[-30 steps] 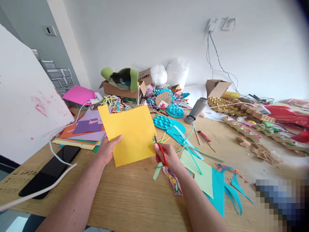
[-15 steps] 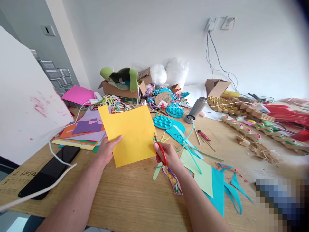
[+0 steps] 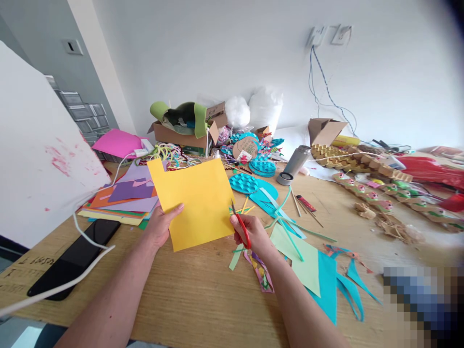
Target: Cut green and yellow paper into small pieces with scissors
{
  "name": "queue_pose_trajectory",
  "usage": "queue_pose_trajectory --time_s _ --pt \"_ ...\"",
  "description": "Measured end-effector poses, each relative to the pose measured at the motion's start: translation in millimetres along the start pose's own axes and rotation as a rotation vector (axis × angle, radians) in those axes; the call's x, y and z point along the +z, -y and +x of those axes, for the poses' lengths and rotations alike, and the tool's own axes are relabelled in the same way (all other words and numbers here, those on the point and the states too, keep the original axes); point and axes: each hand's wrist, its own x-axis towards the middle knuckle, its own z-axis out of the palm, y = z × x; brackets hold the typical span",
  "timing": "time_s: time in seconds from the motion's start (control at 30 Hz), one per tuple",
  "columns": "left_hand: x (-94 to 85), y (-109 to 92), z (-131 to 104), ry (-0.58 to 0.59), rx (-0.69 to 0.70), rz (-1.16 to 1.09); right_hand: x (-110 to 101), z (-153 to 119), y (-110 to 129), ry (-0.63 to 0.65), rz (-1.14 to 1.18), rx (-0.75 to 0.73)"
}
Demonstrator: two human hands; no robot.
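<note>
A sheet of yellow paper (image 3: 199,200) is held up above the wooden table, tilted toward me, with a notch cut from its top left edge. My left hand (image 3: 163,224) grips its left side, thumb on the front and the other fingers hidden behind. In my right hand (image 3: 250,228) is a pair of red-handled scissors (image 3: 245,232), blades pointing up at the sheet's right edge. The right thumb touches or lies very near that edge; I cannot tell whether it also pinches the paper.
Coloured paper (image 3: 130,191) is stacked at left, beside a black phone (image 3: 76,256) and white cable. Green paper (image 3: 299,256) lies over blue paper (image 3: 328,285) at right. A grey thermos (image 3: 295,164), blue craft pieces (image 3: 244,183) and egg-carton strips (image 3: 362,162) stand farther back.
</note>
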Motion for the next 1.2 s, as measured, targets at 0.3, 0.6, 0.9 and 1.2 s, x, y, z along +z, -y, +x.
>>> queue_pose_trajectory --time_s 0.3,0.6,0.9,1.2 --pt "0.7 -1.3 -0.2 -0.004 0.000 0.012 0.6 2.0 -2.2 -0.003 0.002 0.020" --pt "1.3 -1.9 -1.6 -0.019 -0.014 0.017 0.3 0.8 0.3 -0.006 0.000 0.019" --pt "2.0 -1.5 -2.1 -0.006 -0.026 0.001 0.3 0.3 0.0 -0.009 0.004 0.016" --pt "1.4 -1.1 -1.7 0.004 -0.014 0.011 0.6 -0.8 2.7 -0.024 -0.011 0.015"
